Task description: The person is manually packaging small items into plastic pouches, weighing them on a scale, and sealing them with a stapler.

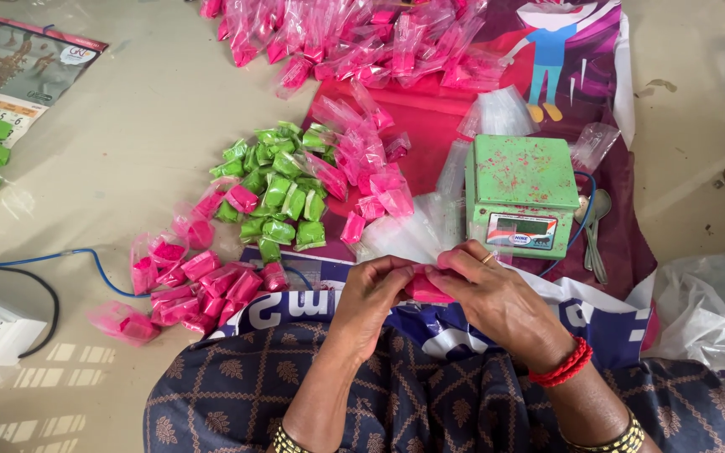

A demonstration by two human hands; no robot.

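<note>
While pink packets (182,289) lie heaped at nine o'clock and green packets (274,189) at eleven, sorted by colour, the left hand (371,294) and right hand (497,294) meet at centre, fingers of both pinched shut on one pink packet (425,289), apparently folding it. A green scale (522,191) sits at one o'clock.

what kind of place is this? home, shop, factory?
Likely an informal floor-level packing spot, perhaps a home workshop. Both hands, left hand and right hand, pinch a pink packet beside a green weighing scale, with piles of green packets and empty clear bags around.
</note>
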